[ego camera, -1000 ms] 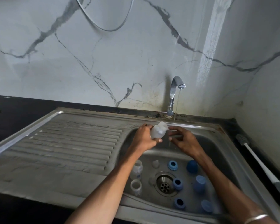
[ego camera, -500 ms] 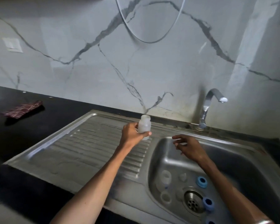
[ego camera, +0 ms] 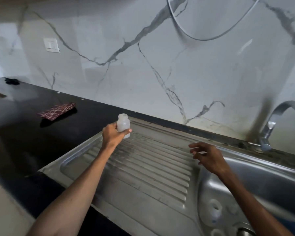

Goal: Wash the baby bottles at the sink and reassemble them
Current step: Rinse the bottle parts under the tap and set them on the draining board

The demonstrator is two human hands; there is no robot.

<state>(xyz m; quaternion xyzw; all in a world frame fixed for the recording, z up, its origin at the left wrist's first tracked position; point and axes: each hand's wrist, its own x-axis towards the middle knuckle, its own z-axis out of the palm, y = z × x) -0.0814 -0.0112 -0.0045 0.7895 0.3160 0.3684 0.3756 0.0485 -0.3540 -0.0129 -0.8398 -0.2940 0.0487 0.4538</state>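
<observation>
One rinsed bottle (ego camera: 124,125) gripped upright in my left hand (ego camera: 113,135), right hand (ego camera: 209,158) loose and empty; next I set it on the draining board (ego camera: 143,167) at ten o'clock.

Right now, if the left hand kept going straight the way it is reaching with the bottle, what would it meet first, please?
The left hand holds the bottle upright over the far end of the drainboard. Straight on, it would probably meet the black counter strip, then the marble wall; depth is unclear.

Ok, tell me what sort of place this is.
Most likely a home kitchen: a steel sink with a ribbed drainboard set in a black counter, a tap against a marble-look wall, and a bottle held in the left hand.
</observation>
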